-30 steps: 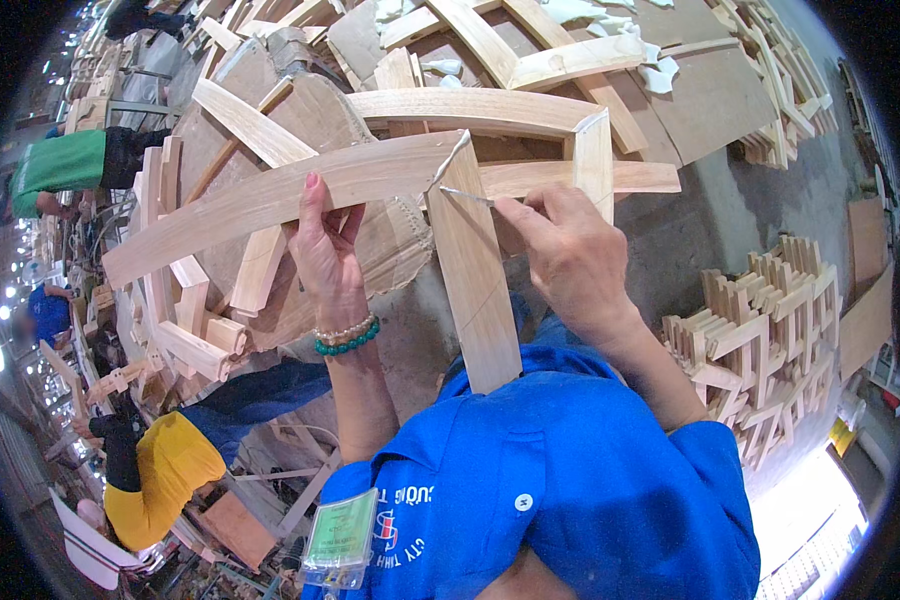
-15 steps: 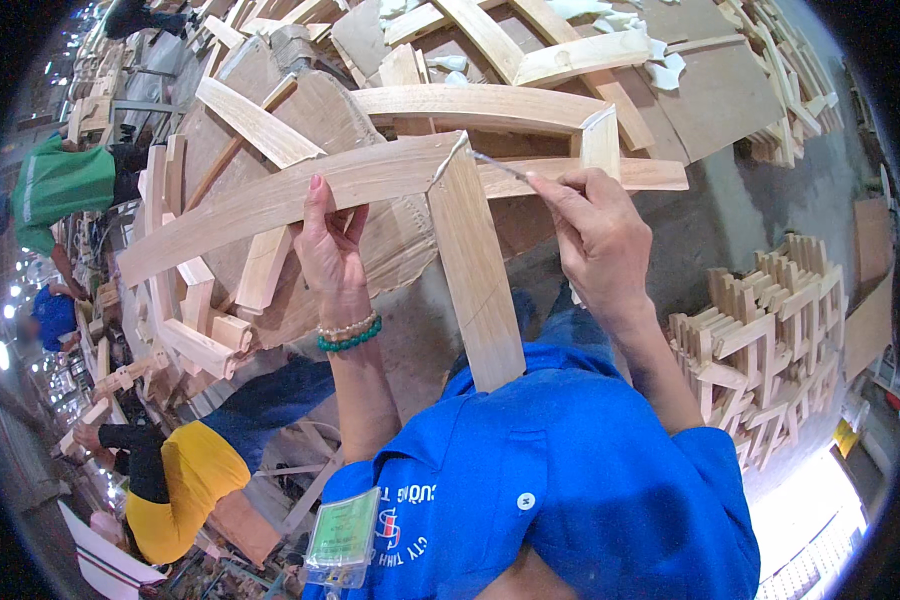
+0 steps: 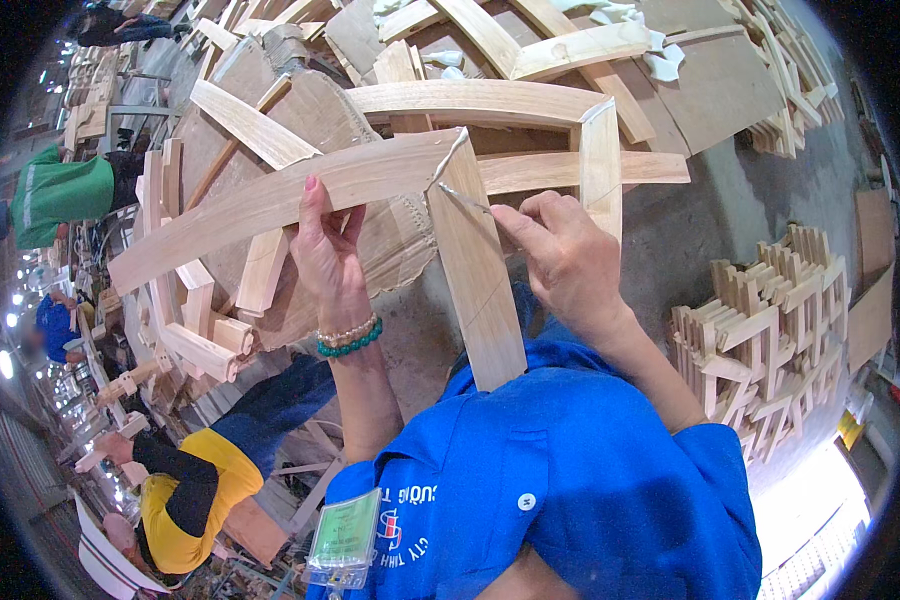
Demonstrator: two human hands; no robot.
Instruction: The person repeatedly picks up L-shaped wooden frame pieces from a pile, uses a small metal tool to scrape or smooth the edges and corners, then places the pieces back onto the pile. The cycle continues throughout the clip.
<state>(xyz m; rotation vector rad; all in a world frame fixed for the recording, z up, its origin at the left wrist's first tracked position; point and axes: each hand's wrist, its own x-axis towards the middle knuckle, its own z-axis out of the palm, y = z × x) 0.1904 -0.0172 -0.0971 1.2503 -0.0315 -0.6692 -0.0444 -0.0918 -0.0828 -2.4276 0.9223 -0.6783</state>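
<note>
My left hand [image 3: 332, 262] grips the curved rail of an angled wooden frame piece [image 3: 240, 215], thumb on the near face and fingers behind it. A straight leg [image 3: 475, 290] meets that rail at a slanted joint and runs down until its end touches my blue shirt. White paste [image 3: 448, 165], like glue or filler, lines the joint. Pinched in my right hand [image 3: 568, 255] is a thin metal tool like a small spatula [image 3: 467, 200]; its tip touches the wood at the joint's lower end.
A similar frame piece [image 3: 600, 165] lies just beyond, on a cardboard-covered surface [image 3: 320, 105] with loose wooden strips and white scraps [image 3: 663, 62]. Stacked wooden frames [image 3: 760, 330] stand at the right. Co-workers in yellow [image 3: 200, 490], green [image 3: 65, 198] and blue are at the left.
My right hand and the thin tool have moved down and left, from the joint's upper end to its lower end. My left hand keeps its hold on the frame piece.
</note>
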